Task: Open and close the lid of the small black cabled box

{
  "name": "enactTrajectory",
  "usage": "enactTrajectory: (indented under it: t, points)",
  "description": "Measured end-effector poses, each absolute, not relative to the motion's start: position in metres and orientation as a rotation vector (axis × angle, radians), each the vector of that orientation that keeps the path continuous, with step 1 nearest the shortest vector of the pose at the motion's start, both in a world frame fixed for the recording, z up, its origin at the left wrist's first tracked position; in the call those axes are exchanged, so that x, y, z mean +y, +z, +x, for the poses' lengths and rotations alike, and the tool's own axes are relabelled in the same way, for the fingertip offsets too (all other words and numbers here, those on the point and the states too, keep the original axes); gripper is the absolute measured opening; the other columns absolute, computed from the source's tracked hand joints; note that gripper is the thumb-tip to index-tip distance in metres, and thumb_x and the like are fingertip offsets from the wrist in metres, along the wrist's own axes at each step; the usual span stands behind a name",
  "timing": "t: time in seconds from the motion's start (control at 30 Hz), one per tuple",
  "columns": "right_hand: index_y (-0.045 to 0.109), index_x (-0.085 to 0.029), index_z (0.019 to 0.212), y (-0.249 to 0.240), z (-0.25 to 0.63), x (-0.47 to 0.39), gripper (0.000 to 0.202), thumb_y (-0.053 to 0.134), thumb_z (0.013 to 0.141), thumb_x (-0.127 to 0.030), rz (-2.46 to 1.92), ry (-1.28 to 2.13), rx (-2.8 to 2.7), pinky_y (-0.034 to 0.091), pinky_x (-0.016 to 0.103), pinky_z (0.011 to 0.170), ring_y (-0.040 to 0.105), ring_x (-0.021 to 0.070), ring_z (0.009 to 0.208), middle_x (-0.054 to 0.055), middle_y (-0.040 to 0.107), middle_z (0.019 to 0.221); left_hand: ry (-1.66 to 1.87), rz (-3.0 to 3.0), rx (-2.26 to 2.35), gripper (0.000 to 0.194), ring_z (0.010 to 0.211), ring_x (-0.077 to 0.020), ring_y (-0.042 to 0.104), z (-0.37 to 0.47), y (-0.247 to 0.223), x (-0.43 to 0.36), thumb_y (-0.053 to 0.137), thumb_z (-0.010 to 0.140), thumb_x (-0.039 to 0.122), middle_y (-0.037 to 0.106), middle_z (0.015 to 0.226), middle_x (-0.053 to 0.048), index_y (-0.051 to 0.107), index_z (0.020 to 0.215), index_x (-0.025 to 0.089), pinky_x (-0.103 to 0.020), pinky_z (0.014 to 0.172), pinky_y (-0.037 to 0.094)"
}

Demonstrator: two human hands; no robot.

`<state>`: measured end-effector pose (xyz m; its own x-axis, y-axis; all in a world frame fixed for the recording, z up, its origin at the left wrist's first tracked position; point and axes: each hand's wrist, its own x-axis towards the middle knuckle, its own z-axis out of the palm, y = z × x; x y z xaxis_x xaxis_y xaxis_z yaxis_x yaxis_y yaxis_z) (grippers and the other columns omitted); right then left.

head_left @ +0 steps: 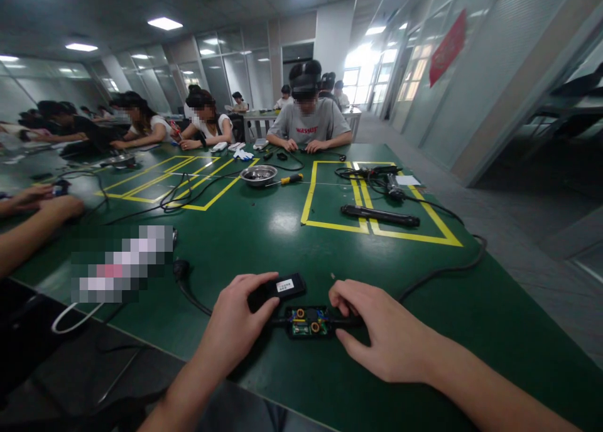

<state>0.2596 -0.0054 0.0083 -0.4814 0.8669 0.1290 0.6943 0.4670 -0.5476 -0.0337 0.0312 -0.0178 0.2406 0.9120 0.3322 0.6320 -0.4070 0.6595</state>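
Note:
On the green table in front of me lies an opened black box (309,331), with a green circuit board and copper-coloured coils showing inside. Black cable runs out of both its ends. Between the thumb and fingers of my left hand (238,316) is the left end of a black cover (291,286) bearing a white label, just behind the box. My right hand (384,328) hovers at the box's right end, thumb and fingers apart on either side of the cable (348,323). Whether it touches the cable, I cannot tell.
Farther back stand a metal bowl (259,175) and a yellow-black screwdriver (285,179). A black bar-shaped tool (379,216) lies inside yellow tape lines, near tangled cables (372,178). At left are a blurred-out white object (127,262), a plug (181,269) and another person's hands (59,203).

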Motion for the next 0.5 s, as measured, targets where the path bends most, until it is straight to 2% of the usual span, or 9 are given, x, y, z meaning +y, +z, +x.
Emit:
enactTrajectory:
  t: [0.2, 0.37, 0.43, 0.5]
  points:
    - [0.054, -0.024, 0.116, 0.009, 0.259, -0.004, 0.038, 0.075, 0.085, -0.019, -1.275, 0.667, -2.302, 0.047, 0.038, 0.078, 0.063, 0.0232, 0.083, -0.001, 0.06, 0.092, 1.05, 2.133, 1.263, 0.027, 0.113, -0.0289, 0.08, -0.037, -0.01, 0.024, 0.077, 0.102, 0.028, 0.087, 0.124, -0.006, 0.086, 0.128, 0.031, -0.044, 0.102, 0.066]
    - [0.056, -0.024, 0.136, 0.01, 0.259, -0.002, 0.062, 0.085, 0.081, -0.025, -1.294, 0.697, -2.295, 0.048, 0.038, 0.08, 0.065, 0.0237, 0.084, -0.002, 0.062, 0.094, 1.008, 2.266, 0.866, 0.024, 0.12, -0.0284, 0.076, -0.033, 0.002, 0.015, 0.075, 0.108, 0.025, 0.086, 0.128, -0.008, 0.086, 0.129, 0.032, -0.043, 0.105, 0.064]
    - [0.059, -0.024, 0.138, 0.01, 0.259, -0.002, 0.066, 0.088, 0.079, -0.027, -1.307, 0.695, -2.299, 0.05, 0.039, 0.082, 0.066, 0.0243, 0.086, -0.001, 0.064, 0.095, 0.95, 2.303, 0.847, 0.026, 0.119, -0.0285, 0.075, -0.03, 0.005, 0.013, 0.073, 0.109, 0.023, 0.086, 0.128, -0.009, 0.085, 0.131, 0.031, -0.045, 0.104, 0.065]
    - [0.063, -0.023, 0.134, 0.01, 0.259, -0.002, 0.06, 0.089, 0.08, -0.027, -1.309, 0.684, -2.312, 0.051, 0.04, 0.084, 0.067, 0.0248, 0.087, 0.0, 0.065, 0.096, 0.924, 2.324, 0.84, 0.028, 0.118, -0.0283, 0.074, -0.029, 0.005, 0.012, 0.072, 0.11, 0.021, 0.085, 0.129, -0.009, 0.083, 0.133, 0.031, -0.045, 0.104, 0.065]
